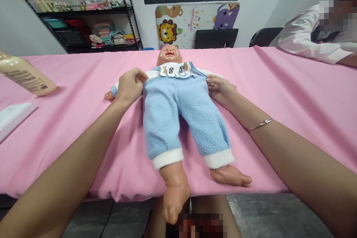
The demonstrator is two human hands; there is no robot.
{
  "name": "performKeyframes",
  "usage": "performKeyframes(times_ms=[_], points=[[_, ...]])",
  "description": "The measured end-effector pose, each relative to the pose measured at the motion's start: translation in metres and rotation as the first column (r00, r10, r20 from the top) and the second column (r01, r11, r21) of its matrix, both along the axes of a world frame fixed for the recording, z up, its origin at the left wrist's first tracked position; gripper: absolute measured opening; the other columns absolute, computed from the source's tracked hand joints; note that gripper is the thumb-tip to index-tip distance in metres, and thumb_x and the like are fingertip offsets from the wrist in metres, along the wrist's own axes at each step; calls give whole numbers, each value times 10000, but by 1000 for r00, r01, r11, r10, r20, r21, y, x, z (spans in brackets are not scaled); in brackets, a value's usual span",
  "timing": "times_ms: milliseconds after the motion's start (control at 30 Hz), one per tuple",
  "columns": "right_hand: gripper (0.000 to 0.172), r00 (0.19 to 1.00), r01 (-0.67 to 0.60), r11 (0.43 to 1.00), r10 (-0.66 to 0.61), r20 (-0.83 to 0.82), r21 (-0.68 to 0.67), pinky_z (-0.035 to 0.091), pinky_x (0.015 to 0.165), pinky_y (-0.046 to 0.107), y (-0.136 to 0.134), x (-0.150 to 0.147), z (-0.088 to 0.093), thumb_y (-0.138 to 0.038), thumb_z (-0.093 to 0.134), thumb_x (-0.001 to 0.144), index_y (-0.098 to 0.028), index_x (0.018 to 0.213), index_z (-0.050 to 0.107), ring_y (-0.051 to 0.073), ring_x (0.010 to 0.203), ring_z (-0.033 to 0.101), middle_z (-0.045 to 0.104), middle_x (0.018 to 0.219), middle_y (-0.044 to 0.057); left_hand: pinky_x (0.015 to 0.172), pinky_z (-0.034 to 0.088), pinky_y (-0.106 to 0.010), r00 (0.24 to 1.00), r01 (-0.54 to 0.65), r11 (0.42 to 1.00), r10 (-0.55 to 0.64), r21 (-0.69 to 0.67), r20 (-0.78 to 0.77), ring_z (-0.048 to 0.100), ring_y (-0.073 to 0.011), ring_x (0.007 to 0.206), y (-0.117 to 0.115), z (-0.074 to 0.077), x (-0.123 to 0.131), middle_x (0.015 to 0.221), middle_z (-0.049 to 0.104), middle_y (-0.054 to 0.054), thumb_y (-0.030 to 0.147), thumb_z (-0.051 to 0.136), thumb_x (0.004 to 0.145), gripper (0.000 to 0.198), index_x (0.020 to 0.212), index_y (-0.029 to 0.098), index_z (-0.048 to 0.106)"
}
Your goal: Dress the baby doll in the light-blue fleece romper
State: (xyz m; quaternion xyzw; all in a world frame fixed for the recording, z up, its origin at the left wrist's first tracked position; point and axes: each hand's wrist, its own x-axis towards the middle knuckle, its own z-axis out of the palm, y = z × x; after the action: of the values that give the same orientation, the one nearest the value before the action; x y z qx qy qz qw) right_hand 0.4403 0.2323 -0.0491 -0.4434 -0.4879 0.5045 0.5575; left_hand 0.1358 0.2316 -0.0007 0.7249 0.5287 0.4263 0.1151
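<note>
A baby doll (169, 55) lies on its back on a pink-covered table (292, 93), its feet toward me and hanging over the near edge. It wears a blue fleece romper (181, 115) with white cuffs. My left hand (129, 86) is closed, pinching the romper at the doll's waist on the left side. On the other side of the waist my right hand (220, 88) pinches the same garment, a thin bracelet on its wrist.
A beige bottle (26, 76) lies on its side at the far left, with a white flat object (13, 117) in front of it. Another person in a white sleeve (306, 39) leans on the table's far right. Shelves and chairs stand behind.
</note>
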Motion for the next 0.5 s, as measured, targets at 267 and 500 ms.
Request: performKeyframes(times_ms=[267, 500], points=[[364, 961, -41, 997, 20, -277, -68, 417, 644, 247, -5, -9, 6, -193, 777, 582, -195, 832, 514, 96, 662, 490, 509, 720, -33, 954, 500, -335, 830, 502, 864, -468, 43, -304, 650, -198, 991, -50, 49, 110, 1028, 714, -48, 38, 453, 850, 299, 982, 150, 697], [326, 966, -108, 994, 98, -241, -29, 390, 607, 247, -17, -12, 35, -174, 721, 563, -207, 795, 494, 100, 634, 470, 501, 699, -38, 931, 516, -409, 715, 303, 937, -345, -176, -608, 658, -289, 1013, -18, 32, 154, 1027, 696, -168, -19, 434, 855, 289, 958, 72, 689]])
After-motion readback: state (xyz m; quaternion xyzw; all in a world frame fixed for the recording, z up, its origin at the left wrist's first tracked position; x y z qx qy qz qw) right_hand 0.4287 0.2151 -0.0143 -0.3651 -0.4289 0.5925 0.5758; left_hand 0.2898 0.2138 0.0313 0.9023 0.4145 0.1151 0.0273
